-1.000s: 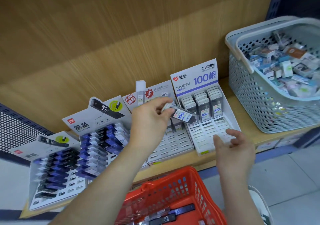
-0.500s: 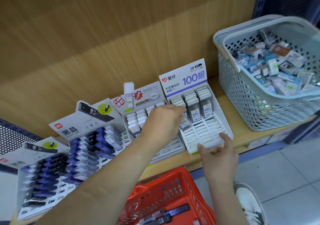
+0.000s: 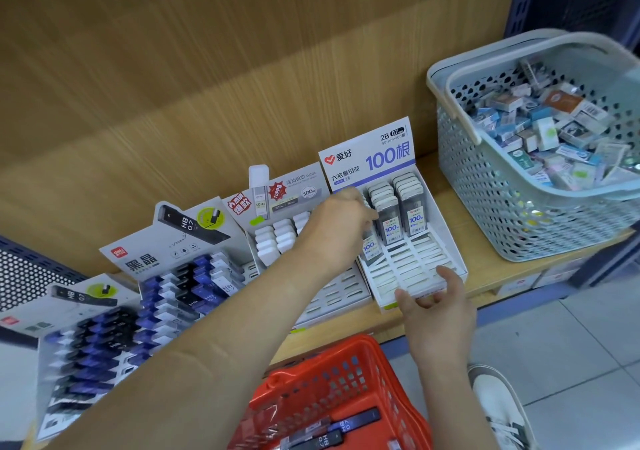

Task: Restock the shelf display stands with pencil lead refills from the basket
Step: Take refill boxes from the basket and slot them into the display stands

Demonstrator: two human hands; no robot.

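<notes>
left hand (image 3: 341, 227): fingers curled over the top of a refill case (image 3: 370, 247), gripping it as far as can be seen; the fingertips are hidden behind the hand
refill case: upright in the left column of the white stand (image 3: 412, 271), at the near end of that column; whether it is fully seated cannot be told
right hand (image 3: 436, 305): fingers spread and relaxed, holding nothing; it rests on the near edge of the white stand, apparently steadying it
white stand: the far rows hold upright grey cases (image 3: 412, 207) in the middle and right columns; the near rows of slots are bare; likely under half filled
neighbouring stand (image 3: 332, 293): just left of the white stand; a few white-capped cases (image 3: 282, 238) at the far end, the visible near slots bare
blue stands (image 3: 180, 276): further left, two of them; both look close to full
red basket (image 3: 311, 390): near, below the shelf edge; dark cases (image 3: 346, 427) lie in it, so stock remains
progress: one case going in; many slots in the two right-hand stands are left to fill; well short of done
grey basket (image 3: 512, 207): far right on the shelf (image 3: 491, 266), heaped with small boxes; apart from both hands
</notes>
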